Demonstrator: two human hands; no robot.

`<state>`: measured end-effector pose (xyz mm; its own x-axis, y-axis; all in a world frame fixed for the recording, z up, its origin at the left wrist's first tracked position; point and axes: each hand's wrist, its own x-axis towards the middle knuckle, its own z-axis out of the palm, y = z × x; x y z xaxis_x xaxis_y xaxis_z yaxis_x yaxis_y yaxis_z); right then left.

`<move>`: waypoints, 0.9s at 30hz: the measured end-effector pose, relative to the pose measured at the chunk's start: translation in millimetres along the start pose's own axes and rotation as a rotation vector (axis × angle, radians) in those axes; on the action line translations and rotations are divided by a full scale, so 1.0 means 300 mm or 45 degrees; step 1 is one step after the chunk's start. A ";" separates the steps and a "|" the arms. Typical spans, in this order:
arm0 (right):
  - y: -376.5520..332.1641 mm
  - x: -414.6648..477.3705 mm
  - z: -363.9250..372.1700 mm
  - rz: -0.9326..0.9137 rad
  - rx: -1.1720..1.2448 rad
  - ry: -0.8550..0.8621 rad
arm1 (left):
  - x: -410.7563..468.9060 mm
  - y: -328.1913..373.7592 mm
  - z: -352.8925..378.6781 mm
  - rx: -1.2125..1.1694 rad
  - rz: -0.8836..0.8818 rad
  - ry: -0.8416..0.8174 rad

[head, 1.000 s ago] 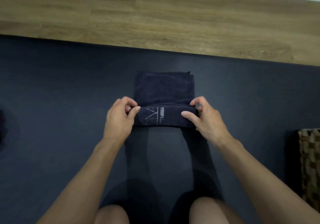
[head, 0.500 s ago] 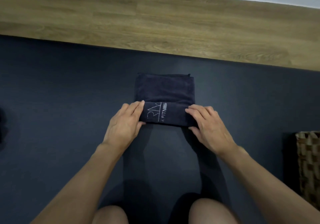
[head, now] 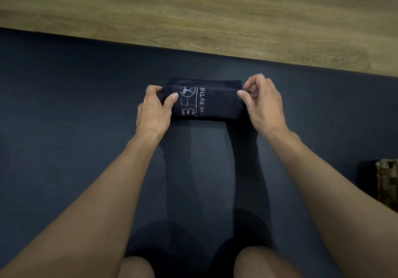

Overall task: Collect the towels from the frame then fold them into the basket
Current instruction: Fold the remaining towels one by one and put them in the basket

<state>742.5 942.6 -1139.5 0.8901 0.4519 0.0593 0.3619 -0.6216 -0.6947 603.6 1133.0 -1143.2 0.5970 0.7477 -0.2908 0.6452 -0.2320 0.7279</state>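
Hands pinch the folded navy towel (head: 212, 102) with white print: my left hand (head: 153, 109) on its left end, right hand (head: 263, 103) on its right, on the dark mat (head: 64, 109).

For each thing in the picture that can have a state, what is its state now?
towel: rolled or folded into a narrow bundle, lying on the dark mat, logo up.
left hand: gripping the towel's left end.
right hand: pinching its right end.
basket: at the right edge, contents not visible.
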 end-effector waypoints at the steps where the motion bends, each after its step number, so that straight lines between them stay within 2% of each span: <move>1: -0.010 -0.021 0.016 -0.118 -0.040 0.131 | 0.014 0.007 0.005 0.006 -0.019 0.015; 2: -0.014 -0.043 0.030 -0.215 -0.056 0.226 | 0.027 0.009 0.009 0.006 -0.030 0.024; 4: 0.008 -0.085 0.052 -0.371 -0.082 0.271 | 0.049 0.011 0.013 0.040 -0.047 0.017; 7: 0.069 -0.117 0.064 -0.514 -0.310 0.051 | 0.091 0.013 0.016 0.070 -0.089 -0.014; 9: 0.099 -0.098 0.065 -0.495 -0.444 -0.086 | 0.114 0.020 0.018 0.056 -0.082 0.018; 14: 0.067 0.034 0.025 -0.454 -0.340 -0.196 | 0.121 0.043 0.030 0.238 0.082 0.186; 17: 0.025 0.076 -0.021 -0.322 -0.292 -0.300 | 0.111 0.038 0.027 0.173 0.156 0.143; 20: -0.038 0.066 -0.074 -0.119 -0.125 -0.326 | 0.085 0.022 -0.003 -0.236 0.019 -0.050; 23: -0.097 -0.003 -0.115 0.170 0.228 -0.352 | 0.000 0.042 -0.040 -0.536 -0.090 -0.201; 27: -0.156 -0.145 -0.184 0.654 0.713 -0.121 | -0.167 0.106 -0.084 -0.670 -0.085 -0.306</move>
<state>702.2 916.7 -1069.9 0.8718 0.2624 -0.4137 -0.3081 -0.3629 -0.8794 582.2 1103.7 -1089.9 0.6942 0.5737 -0.4346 0.3980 0.1970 0.8960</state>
